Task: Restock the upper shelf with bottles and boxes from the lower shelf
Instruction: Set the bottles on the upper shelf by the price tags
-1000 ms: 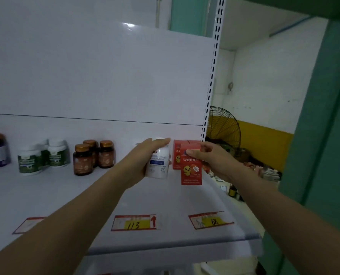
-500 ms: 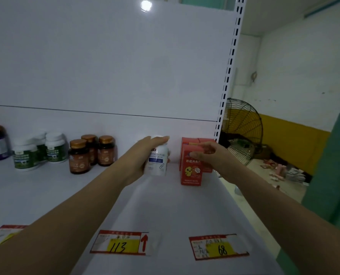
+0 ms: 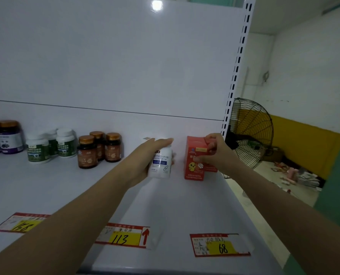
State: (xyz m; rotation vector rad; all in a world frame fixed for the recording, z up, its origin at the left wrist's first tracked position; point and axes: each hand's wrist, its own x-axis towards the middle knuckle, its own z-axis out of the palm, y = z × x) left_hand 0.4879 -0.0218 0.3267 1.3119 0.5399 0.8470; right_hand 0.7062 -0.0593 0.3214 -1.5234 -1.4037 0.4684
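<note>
Right hand [image 3: 218, 153] has shifted its hold toward the upper corner of the red box [image 3: 194, 163] since the previous frame; the white bottle [image 3: 161, 163] sits much as before. The left hand [image 3: 145, 155] grips the white bottle from its left, fingers laid nearly straight over the cap. The right hand's fingers are curled at the box top, thumb on its front face. The box stands upright on the upper shelf [image 3: 175, 205], just right of the bottle. Brown bottles [image 3: 87, 155] stand well left of the bottle. Whether the bottle's base touches the shelf cannot be determined.
</note>
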